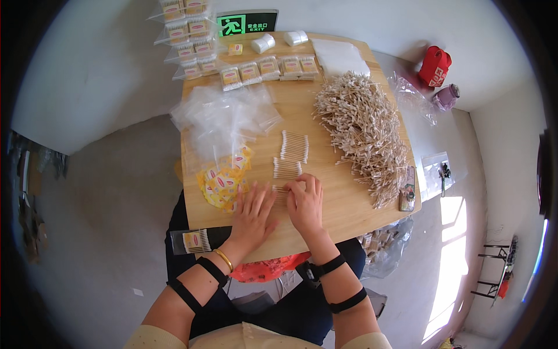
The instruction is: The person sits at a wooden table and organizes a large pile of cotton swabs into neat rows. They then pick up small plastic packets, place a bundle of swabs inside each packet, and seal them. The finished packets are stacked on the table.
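Note:
My left hand (pixel 253 210) lies flat on the wooden table with its fingers stretched out, holding nothing. Its fingertips are beside a pile of yellow printed cards (pixel 218 185). My right hand (pixel 306 203) has its fingers bent down and closed at the right end of a small row of cotton swabs (pixel 281 195), partly hidden by that hand. Just beyond lie two more neat rows, a middle row of cotton swabs (pixel 287 168) and a farther row of cotton swabs (pixel 294 146), side by side on the wood. A big heap of loose cotton swabs (pixel 366 131) covers the table's right side.
Clear plastic bags (pixel 224 119) spread over the table's left. Packed swab bags (pixel 267 68) line the back, beside a tall stack of packs (pixel 189 41). A phone (pixel 407 189) lies at the right edge, and a bagged swab pack (pixel 195 241) near my left thigh.

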`<state>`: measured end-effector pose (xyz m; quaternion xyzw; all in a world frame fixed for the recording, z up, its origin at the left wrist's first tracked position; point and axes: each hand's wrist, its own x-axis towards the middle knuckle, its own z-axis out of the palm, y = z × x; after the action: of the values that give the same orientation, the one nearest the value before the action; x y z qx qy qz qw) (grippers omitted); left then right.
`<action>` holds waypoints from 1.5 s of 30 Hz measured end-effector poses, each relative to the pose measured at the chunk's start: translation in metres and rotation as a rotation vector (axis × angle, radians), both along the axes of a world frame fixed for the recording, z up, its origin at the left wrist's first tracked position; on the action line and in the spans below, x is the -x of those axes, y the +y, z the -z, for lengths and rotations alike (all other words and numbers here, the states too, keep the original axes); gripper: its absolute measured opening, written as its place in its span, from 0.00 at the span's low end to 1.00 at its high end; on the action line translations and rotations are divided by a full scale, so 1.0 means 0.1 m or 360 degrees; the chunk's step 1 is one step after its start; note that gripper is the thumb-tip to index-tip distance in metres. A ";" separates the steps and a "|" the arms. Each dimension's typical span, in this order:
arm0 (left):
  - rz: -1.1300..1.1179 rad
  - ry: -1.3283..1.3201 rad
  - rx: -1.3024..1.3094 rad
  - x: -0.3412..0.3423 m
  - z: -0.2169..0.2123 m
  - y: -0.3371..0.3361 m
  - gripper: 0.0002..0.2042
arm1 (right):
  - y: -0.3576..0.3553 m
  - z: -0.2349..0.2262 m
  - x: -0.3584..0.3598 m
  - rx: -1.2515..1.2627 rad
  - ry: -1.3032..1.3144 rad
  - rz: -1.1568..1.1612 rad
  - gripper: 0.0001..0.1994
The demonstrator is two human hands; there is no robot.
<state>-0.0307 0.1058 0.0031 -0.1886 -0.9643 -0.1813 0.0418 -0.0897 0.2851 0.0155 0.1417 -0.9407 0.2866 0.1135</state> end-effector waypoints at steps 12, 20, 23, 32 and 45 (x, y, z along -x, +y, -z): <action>0.0127 -0.0139 0.0366 0.13 -0.05 0.19 0.45 | 0.37 -0.01 -0.29 0.0230 -0.0119 0.0217 0.17; 0.0123 -0.0144 0.0385 0.13 -0.11 0.20 0.43 | 0.30 0.08 -0.58 0.0102 -0.0109 0.0051 0.27; 0.0112 -0.0114 0.0395 0.14 -0.11 0.22 0.42 | 0.23 0.10 -0.58 -0.0078 -0.0099 0.0052 0.28; 0.0149 -0.0126 0.0370 0.15 -0.08 0.18 0.40 | 0.32 0.06 -0.49 0.0008 -0.0199 0.0070 0.33; 0.0249 -0.0110 0.0311 -0.04 0.00 0.06 0.39 | 0.08 0.16 -0.67 -0.0433 -0.0286 -0.0083 0.48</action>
<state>-0.0269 0.1121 0.0029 -0.2601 -0.9605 -0.0956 -0.0243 -0.0225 0.2936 -0.0005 0.1540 -0.9732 0.1710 0.0012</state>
